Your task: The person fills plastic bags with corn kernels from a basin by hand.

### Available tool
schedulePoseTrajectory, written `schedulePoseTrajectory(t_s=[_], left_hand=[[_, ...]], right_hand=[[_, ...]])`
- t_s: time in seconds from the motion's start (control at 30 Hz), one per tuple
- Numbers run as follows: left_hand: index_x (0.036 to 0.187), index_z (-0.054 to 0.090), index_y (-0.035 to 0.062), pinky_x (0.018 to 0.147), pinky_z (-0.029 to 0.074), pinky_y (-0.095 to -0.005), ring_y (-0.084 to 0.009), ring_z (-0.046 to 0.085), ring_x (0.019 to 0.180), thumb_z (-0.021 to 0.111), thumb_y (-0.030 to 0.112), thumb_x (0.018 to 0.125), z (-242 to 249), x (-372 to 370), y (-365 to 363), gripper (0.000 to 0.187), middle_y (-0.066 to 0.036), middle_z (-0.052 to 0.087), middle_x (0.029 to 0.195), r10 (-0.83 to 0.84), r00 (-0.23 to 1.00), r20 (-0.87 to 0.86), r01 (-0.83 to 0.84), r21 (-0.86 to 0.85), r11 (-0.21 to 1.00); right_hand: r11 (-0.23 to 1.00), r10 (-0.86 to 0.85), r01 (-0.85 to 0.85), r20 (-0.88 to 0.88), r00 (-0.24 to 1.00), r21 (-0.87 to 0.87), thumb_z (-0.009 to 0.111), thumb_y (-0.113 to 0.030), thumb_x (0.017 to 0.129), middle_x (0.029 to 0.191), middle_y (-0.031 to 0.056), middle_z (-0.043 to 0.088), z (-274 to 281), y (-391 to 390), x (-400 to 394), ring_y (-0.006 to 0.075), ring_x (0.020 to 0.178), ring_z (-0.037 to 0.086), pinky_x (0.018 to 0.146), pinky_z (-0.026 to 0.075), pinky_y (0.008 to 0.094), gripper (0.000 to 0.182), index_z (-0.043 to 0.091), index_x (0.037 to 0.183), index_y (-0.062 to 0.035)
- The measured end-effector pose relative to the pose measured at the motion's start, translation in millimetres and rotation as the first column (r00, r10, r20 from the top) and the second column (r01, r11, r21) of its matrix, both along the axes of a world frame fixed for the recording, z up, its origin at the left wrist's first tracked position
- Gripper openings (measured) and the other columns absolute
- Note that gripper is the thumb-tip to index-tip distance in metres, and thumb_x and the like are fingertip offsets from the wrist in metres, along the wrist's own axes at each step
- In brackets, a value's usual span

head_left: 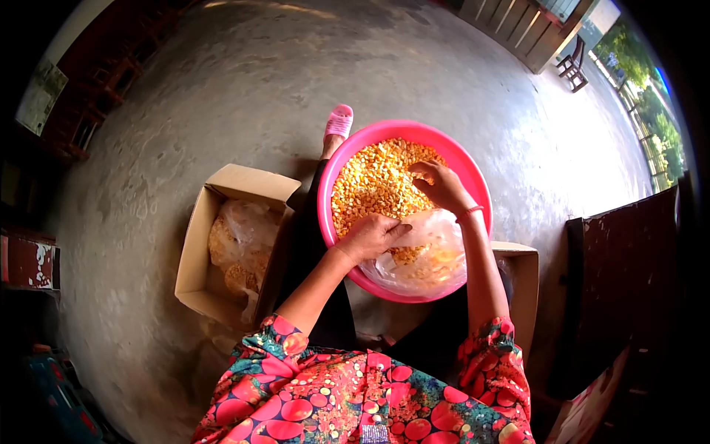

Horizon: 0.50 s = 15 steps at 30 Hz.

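Your left hand (pixel 372 238) pinches the edge of a clear plastic bag (pixel 425 259) at the near side of a pink basin (pixel 482 177) of yellow corn kernels (pixel 373 174). Your right hand (pixel 442 185) is over the corn with fingers curled; whether it pinches any kernels, you cannot tell. A cardboard box (pixel 194 270) sits left of the basin.

Grey floor (pixel 251 81); dark chair (pixel 573 69) near slatted panel (pixel 515 28); green trees (pixel 627 55) outside.

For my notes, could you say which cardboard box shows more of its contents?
The left box; the right box is largely hidden beyond the right forearm.
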<state>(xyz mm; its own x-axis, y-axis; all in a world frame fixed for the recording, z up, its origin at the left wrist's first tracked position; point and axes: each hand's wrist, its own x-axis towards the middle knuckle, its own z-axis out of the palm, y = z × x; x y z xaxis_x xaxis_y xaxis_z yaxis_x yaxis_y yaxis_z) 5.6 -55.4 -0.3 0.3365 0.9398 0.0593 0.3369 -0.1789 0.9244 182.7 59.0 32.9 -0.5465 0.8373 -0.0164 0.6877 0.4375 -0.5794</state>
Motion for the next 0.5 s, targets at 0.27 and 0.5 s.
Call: schedulePoseTrajectory(t_s=[0.27,0.5], left_hand=[[0.082,0.065,0.0038,0.058,0.045,-0.0403,-0.0346,0.061,0.066,0.054,0.035,0.088,-3.4,0.9,0.8,0.034,-0.019,0.060,0.070,0.029,1.000,-0.003,-0.028,0.069,0.997],[0.088,0.065,0.0057,0.065,0.047,-0.0363,-0.0261,0.064,0.075,0.058,0.027,0.085,12.3,1.4,-3.5,0.022,-0.017,0.062,0.077,0.034,0.999,-0.006,-0.034,0.040,0.999]], right_hand=[[0.984,-0.169,0.141,0.305,0.937,0.111,0.050,-0.031,0.084,0.098,0.0228,0.057,-38.3,0.5,-72.6,0.0393,0.085,0.060,0.072,0.049,0.0482,0.032,0.050,0.101,-0.0042],[0.975,-0.193,0.189,0.029,0.981,0.115,0.047,-0.026,0.086,0.070,0.0213,0.061,-71.7,7.5,-47.1,0.0369,0.068,0.061,0.062,0.048,0.0467,0.024,0.056,0.092,-0.0043]])
